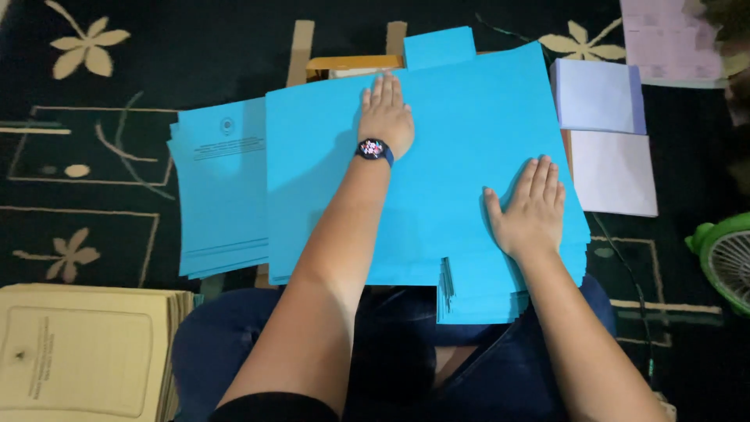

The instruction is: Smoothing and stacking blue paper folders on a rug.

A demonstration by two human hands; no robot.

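A large blue card sheet with flaps (pixel 453 148) lies on top of a thick stack of the same blue sheets (pixel 476 301) on my lap. My left hand (pixel 384 113), with a round watch on its wrist, presses flat on the upper middle of the sheet. My right hand (pixel 530 209) lies flat, fingers spread, on the sheet's right part. Neither hand grips anything. To the left, partly under the top sheet, sits another pile of blue printed sheets (pixel 220 191).
A stack of yellow printed folders (pixel 82 352) sits at the lower left. White and lilac paper piles (pixel 605 148) lie to the right, pink paper (pixel 664 35) at the far right top. A green fan (pixel 726 258) stands at the right edge. A dark flowered carpet (pixel 78 156) lies underneath.
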